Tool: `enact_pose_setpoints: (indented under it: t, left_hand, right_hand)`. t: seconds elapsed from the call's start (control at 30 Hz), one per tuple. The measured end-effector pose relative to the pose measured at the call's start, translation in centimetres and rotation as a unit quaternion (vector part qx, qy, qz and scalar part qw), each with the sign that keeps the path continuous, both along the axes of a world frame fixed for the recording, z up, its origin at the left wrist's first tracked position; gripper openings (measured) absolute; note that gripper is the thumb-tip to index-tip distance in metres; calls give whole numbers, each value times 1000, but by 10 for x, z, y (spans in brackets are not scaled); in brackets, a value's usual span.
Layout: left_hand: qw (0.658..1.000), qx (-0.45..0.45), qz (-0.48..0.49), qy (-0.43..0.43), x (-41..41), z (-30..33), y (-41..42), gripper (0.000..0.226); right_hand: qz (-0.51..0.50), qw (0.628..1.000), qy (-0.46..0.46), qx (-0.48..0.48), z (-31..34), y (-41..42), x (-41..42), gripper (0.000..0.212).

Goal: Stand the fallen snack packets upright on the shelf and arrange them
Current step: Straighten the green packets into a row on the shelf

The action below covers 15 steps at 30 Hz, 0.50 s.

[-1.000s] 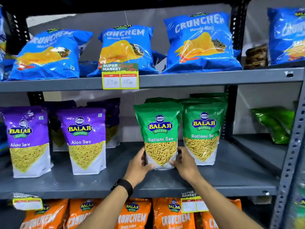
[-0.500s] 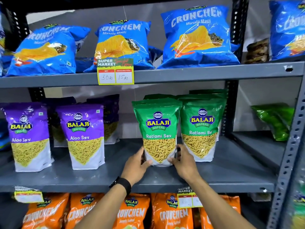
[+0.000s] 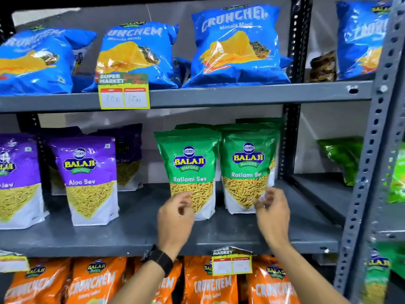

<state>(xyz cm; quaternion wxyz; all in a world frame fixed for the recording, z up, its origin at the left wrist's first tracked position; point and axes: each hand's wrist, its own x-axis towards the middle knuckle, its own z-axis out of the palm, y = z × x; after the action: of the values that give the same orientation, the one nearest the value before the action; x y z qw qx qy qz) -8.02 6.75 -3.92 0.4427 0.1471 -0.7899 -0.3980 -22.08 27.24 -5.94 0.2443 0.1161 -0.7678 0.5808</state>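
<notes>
Two green Ratlami Sev packets stand upright side by side on the middle shelf [image 3: 131, 235]: the left one [image 3: 190, 163] and the right one [image 3: 247, 159], with more green packets behind them. My left hand [image 3: 175, 218] hovers in front of the left packet's lower left corner, fingers loosely curled and holding nothing. My right hand [image 3: 271, 211] hangs before the right packet's lower right corner, blurred, fingers apart and empty. Purple Aloo Sev packets [image 3: 87, 178] stand upright further left on the same shelf.
Blue Crunchem bags [image 3: 236, 47] lean along the top shelf behind a yellow price tag [image 3: 123, 91]. Orange Crunchem bags [image 3: 210, 284] fill the shelf below. A crumpled green packet [image 3: 341, 159] lies in the right bay. A grey perforated post [image 3: 368, 163] rises at the right.
Both hands have let go of the left green packet and pulled back from it; my right hand has shifted right, in front of the other green packet. The view has moved closer.
</notes>
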Motion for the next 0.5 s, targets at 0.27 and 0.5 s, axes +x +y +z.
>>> enact_pose_setpoints:
  t: [0.27,0.5]
  left_hand:
    - [948,-53,-97,-300,-93,-1,83,74]
    - [964,7,-84,-253,-121,4,86,22]
  right_hand:
    - [143,979,-133,64,8,23,-50,110]
    - [126,981,-121,89,7,35,-62,73]
